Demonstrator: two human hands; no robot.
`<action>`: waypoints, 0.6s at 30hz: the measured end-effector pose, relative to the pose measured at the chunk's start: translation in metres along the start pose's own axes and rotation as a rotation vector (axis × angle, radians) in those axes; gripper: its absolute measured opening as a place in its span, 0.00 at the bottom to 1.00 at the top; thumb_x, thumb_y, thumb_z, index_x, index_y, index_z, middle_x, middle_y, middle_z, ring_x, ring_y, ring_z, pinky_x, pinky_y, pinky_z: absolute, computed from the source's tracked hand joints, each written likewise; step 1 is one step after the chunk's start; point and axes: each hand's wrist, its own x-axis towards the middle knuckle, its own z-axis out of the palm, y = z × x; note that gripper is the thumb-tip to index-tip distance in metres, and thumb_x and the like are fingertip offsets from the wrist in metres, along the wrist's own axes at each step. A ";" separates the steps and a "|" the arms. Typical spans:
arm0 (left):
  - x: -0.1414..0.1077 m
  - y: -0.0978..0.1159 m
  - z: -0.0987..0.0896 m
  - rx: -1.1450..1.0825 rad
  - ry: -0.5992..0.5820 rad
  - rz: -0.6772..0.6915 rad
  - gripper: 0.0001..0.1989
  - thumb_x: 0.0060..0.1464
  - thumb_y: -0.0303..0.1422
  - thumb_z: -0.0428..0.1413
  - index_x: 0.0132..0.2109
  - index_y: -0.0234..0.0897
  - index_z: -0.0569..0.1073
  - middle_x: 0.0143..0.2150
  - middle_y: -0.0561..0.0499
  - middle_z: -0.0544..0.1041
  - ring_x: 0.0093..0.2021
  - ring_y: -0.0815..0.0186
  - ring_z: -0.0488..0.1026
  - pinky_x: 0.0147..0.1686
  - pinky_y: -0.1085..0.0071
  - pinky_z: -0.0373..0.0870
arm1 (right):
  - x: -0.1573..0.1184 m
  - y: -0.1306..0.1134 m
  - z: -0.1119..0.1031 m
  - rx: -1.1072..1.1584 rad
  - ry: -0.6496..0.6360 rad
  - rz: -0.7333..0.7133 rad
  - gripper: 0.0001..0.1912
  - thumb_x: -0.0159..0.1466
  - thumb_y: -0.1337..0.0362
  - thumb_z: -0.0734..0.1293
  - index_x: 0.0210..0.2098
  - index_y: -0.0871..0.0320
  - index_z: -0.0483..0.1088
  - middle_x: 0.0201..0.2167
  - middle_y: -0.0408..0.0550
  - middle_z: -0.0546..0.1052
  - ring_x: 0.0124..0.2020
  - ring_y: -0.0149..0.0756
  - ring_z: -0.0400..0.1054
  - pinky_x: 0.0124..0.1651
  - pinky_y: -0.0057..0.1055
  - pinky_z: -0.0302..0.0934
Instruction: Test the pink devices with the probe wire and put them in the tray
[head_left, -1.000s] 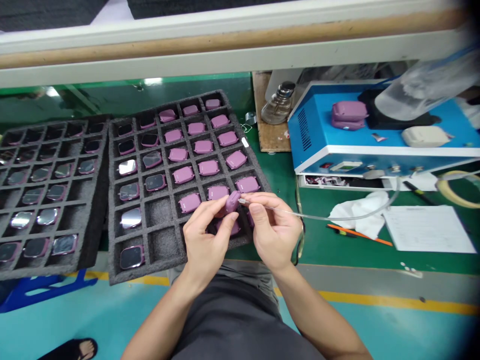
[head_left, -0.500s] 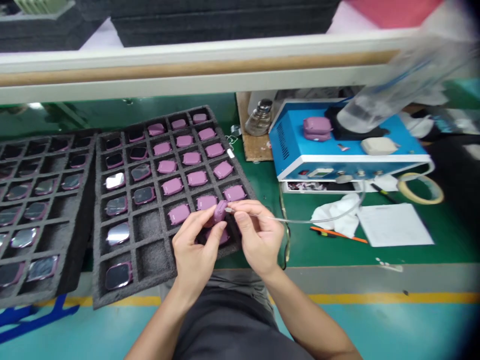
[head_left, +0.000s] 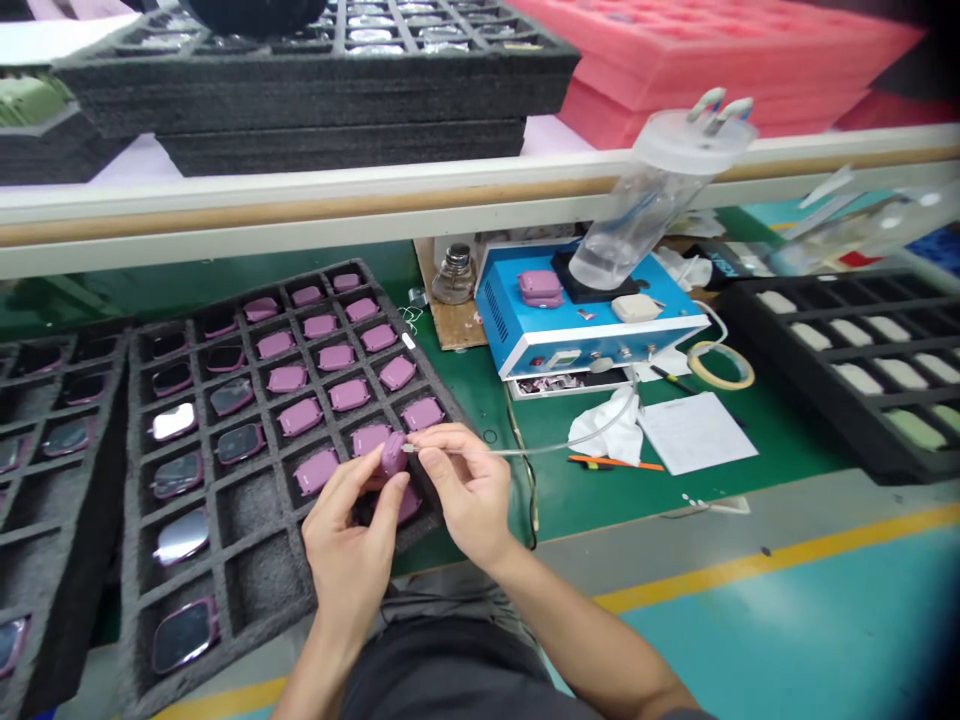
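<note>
Between the fingers and thumb of my left hand [head_left: 352, 530] is a small purple watch case [head_left: 394, 453], held on its edge. My right hand [head_left: 469, 495] pinches the end of a clear thin tube [head_left: 517, 452]. A small pale tip on this tube points at the case's side and appears to touch it; the exact contact is too small to make out. Both hands hover over the near right corner of a dark foam tray [head_left: 259, 505]. Purple cases fill its right columns, and dark-screened watch faces [head_left: 186, 634] lie in its left ones.
A blue machine [head_left: 499, 315] carries a clear cylinder [head_left: 611, 235] and stacked purple cases. White cloth [head_left: 606, 425], paper [head_left: 701, 435] and a tape roll [head_left: 720, 384] lie before it. Foam trays flank both sides, the right one [head_left: 877, 440] holding pale cases. A shelf [head_left: 360, 222] spans above.
The camera view has swung right and up, bringing the right-hand tray and more of the shelf into sight. Both hands keep the same grip on the watch case and tube.
</note>
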 end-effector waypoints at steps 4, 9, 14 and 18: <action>-0.001 0.000 -0.001 -0.009 0.000 -0.002 0.14 0.58 0.31 0.65 0.51 0.43 0.82 0.46 0.51 0.82 0.42 0.67 0.79 0.46 0.70 0.77 | 0.000 0.000 0.001 0.013 0.011 -0.003 0.04 0.67 0.66 0.70 0.37 0.54 0.79 0.36 0.47 0.81 0.40 0.34 0.77 0.44 0.30 0.73; 0.000 0.000 -0.001 -0.008 -0.001 0.003 0.14 0.58 0.31 0.65 0.51 0.43 0.82 0.46 0.51 0.82 0.42 0.66 0.79 0.45 0.70 0.77 | 0.000 0.001 0.001 0.024 0.008 0.006 0.04 0.67 0.66 0.70 0.37 0.54 0.79 0.37 0.47 0.81 0.40 0.34 0.77 0.43 0.30 0.73; 0.000 0.000 0.000 -0.014 -0.003 0.011 0.14 0.58 0.31 0.65 0.52 0.43 0.81 0.47 0.51 0.82 0.42 0.67 0.79 0.44 0.71 0.77 | -0.001 0.002 0.001 0.052 0.000 0.010 0.04 0.67 0.67 0.70 0.38 0.54 0.79 0.37 0.46 0.81 0.40 0.33 0.77 0.44 0.29 0.72; 0.000 0.000 0.000 -0.019 -0.013 0.003 0.15 0.58 0.31 0.65 0.52 0.44 0.81 0.47 0.51 0.82 0.42 0.67 0.78 0.45 0.72 0.77 | -0.001 0.002 0.001 0.051 -0.002 0.011 0.04 0.67 0.66 0.70 0.38 0.54 0.79 0.37 0.46 0.81 0.40 0.33 0.77 0.44 0.30 0.73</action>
